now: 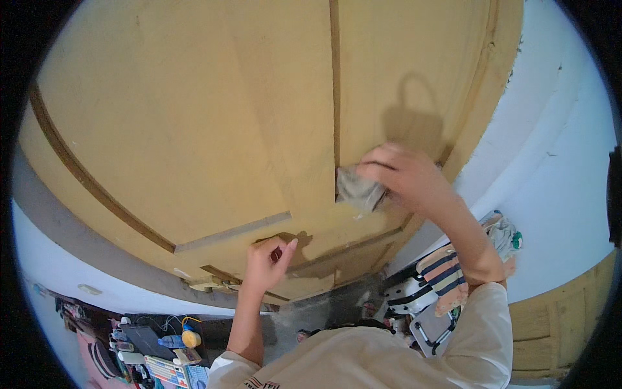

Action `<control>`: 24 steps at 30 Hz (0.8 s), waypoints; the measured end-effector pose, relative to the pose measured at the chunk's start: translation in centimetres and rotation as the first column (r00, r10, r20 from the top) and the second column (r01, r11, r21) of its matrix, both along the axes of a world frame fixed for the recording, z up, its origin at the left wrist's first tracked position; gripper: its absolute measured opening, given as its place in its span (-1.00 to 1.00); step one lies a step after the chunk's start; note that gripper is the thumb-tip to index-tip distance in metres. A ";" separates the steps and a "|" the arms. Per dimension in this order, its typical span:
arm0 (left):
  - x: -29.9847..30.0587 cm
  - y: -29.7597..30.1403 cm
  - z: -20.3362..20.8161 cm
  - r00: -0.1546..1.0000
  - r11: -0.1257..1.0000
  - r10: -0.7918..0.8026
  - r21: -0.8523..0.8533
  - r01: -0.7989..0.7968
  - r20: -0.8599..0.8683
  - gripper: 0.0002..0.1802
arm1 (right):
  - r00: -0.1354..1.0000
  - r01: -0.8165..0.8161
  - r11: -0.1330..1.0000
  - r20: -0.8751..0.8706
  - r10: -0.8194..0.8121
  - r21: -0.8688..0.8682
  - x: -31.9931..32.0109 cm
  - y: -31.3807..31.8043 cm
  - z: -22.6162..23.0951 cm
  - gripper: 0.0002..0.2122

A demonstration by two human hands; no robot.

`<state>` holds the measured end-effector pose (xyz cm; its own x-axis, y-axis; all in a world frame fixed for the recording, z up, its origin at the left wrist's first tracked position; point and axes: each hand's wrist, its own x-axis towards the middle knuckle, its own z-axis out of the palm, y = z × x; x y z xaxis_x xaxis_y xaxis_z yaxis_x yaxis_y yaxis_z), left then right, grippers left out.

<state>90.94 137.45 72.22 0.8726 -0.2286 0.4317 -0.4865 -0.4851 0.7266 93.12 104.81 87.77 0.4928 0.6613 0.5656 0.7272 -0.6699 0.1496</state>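
A grey cloth (360,190) is bunched in the fingers of my right hand (405,176), which holds it against the yellow wooden door (246,117). The cloth lies at the lower end of a brown vertical groove between two door panels. Slight blur softens the right hand's outline. My left hand (267,264) is raised lower down in front of the door, fingers loosely curled and thumb pointing up, and nothing shows in it. Just left of this hand, a metal latch (217,283) is fixed to the door.
At lower left, a dark surface carries a keyboard (167,371), a yellow-topped container (191,338) and a blue bottle (170,341). A striped cloth (446,272) and a folding stool (433,327) are at lower right, beside a white wall (557,162).
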 end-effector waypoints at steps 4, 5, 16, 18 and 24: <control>0.0 -0.1 -0.1 0.998 0.999 0.005 -0.044 -0.003 0.055 -0.66 | 0.996 0.058 0.998 0.072 -0.059 0.017 0.1 -0.1 4.2 -0.50; 0.1 0.0 -0.3 0.998 0.999 0.007 -0.046 -0.004 0.055 -0.65 | 0.996 0.073 0.997 0.056 -0.075 0.038 0.0 0.0 5.4 -0.49; -0.4 -0.1 0.5 0.997 0.999 0.033 -0.043 -0.030 0.074 -0.63 | 0.918 0.020 0.999 0.396 -0.033 0.037 -0.1 1.1 7.6 -0.58; -0.3 -0.2 0.4 0.995 0.999 0.031 -0.023 -0.029 0.090 -0.63 | 0.916 0.033 0.999 0.401 -0.038 0.019 -0.3 1.2 6.3 -0.63; -0.5 -0.1 0.6 0.999 0.999 0.037 -0.001 -0.037 0.021 -0.65 | 0.910 0.038 0.998 0.414 -0.017 -0.043 0.3 1.4 2.2 -0.68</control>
